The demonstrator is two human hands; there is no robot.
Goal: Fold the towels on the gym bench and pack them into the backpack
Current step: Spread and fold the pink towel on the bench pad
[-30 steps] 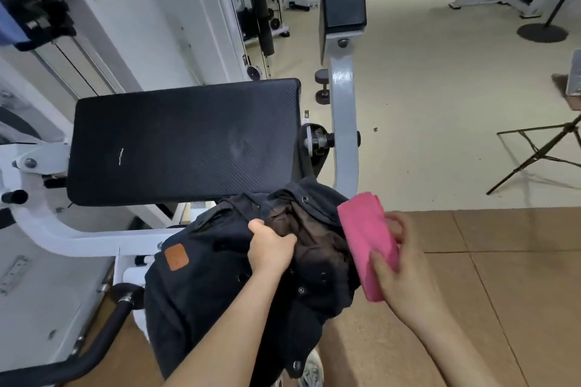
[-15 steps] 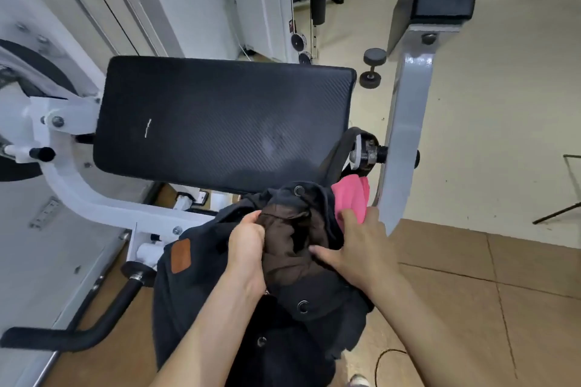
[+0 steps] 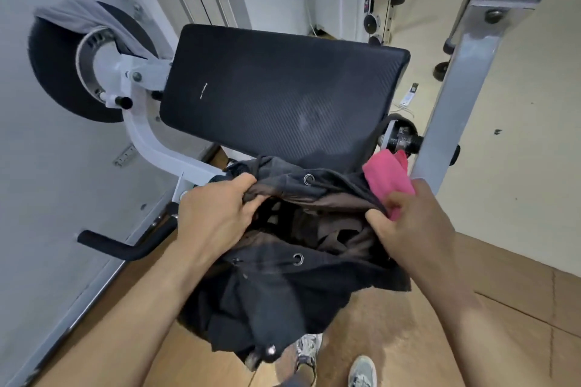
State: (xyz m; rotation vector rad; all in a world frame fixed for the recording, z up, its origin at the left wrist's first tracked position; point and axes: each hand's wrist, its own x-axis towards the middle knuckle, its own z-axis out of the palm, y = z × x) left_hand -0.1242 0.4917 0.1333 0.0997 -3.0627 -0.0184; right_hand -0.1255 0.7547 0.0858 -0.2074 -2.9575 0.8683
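Note:
A black backpack (image 3: 283,292) with a brown lining hangs in front of the black padded gym bench (image 3: 283,94), its mouth pulled open. My left hand (image 3: 217,217) grips the left rim of the opening. My right hand (image 3: 412,223) holds the right rim and pinches a folded pink towel (image 3: 388,177) that sticks up at the bag's right edge, outside the opening. The bench pad carries no towel.
A grey metal post (image 3: 456,104) stands just right of the towel. The white machine frame (image 3: 147,141) and a black handle (image 3: 125,248) lie to the left. A grey cloth (image 3: 91,19) drapes over a black wheel. My shoes (image 3: 361,371) show below.
The pink towel went from held free at the right of the bag to pressed against its right rim. My right hand now grips that rim; the opening is wider. The camera moved closer.

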